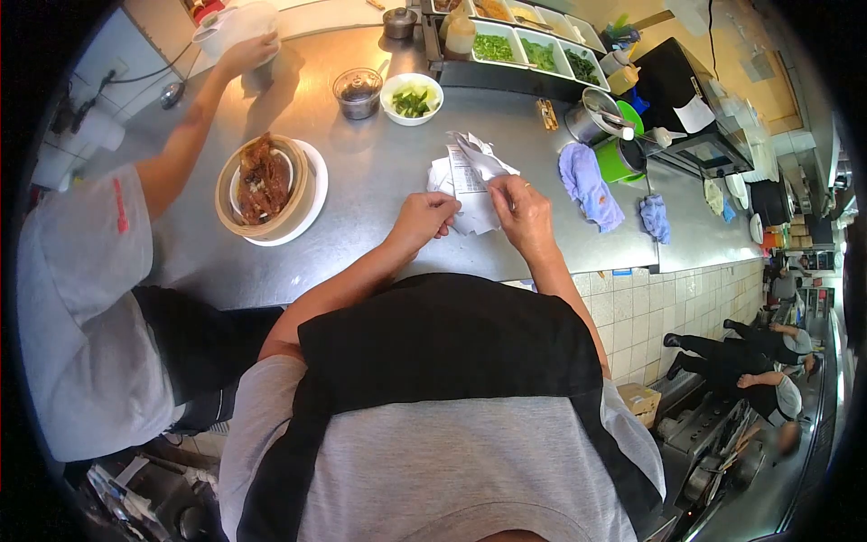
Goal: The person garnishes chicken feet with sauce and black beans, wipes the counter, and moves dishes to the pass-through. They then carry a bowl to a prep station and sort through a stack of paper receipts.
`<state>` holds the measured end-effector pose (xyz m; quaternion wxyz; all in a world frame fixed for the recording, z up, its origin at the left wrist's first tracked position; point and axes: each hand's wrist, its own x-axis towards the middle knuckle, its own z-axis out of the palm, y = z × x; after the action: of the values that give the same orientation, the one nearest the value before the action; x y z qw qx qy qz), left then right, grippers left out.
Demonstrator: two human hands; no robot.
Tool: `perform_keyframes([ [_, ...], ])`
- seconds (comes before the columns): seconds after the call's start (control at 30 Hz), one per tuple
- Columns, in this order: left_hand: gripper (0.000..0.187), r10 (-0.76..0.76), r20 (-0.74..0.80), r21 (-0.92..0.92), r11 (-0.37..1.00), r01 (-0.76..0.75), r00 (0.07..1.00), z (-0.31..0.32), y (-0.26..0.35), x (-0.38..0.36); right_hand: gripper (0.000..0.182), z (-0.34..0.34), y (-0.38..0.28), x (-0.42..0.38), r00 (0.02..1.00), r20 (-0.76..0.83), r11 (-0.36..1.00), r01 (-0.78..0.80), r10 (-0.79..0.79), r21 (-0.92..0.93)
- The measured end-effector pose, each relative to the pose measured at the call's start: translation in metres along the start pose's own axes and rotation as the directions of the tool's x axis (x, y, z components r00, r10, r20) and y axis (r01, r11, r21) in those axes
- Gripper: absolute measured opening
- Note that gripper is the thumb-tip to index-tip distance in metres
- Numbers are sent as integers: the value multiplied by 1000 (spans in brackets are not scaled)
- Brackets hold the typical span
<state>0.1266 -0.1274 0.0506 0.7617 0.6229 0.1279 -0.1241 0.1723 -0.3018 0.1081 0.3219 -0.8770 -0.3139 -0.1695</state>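
Observation:
Several white paper order slips [471, 176] are bunched over the steel counter in front of me, with print on the top one. My left hand [426, 221] pinches their lower left edge, fingers closed. On the other side, my right hand [524, 215] grips the right edge between thumb and fingers. Just beyond the slips stands a white bowl of cut green vegetables [412, 99], and beside it a glass bowl with dark contents [358, 92]. To the left, a bamboo steamer [302, 194] holding browned meat [264, 181] rests on a white plate [318, 203].
At the left a co-worker's hand [248, 54] touches a white bowl [237, 25]. Trays of chopped greens [539, 56] line the back. Purple cloths [589, 185], a green container [619, 161] and a black oven [695, 99] stand right. Other people [768, 384] work far right.

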Motion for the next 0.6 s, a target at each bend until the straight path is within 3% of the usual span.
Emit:
perform_keyframes([
  [0.4,21,35,62,8,999,-35,997,1,1,-2,9,2,-1,-2,999,-43,1000,5,-4,24],
  [0.5,22,25,99,22,999,-27,995,2,3,-4,15,-2,3,-4,990,66,984,132,-125,-118],
  [0.6,19,16,114,16,1000,-18,993,3,12,-7,17,-2,5,-4,968,123,962,236,-220,-135],
])
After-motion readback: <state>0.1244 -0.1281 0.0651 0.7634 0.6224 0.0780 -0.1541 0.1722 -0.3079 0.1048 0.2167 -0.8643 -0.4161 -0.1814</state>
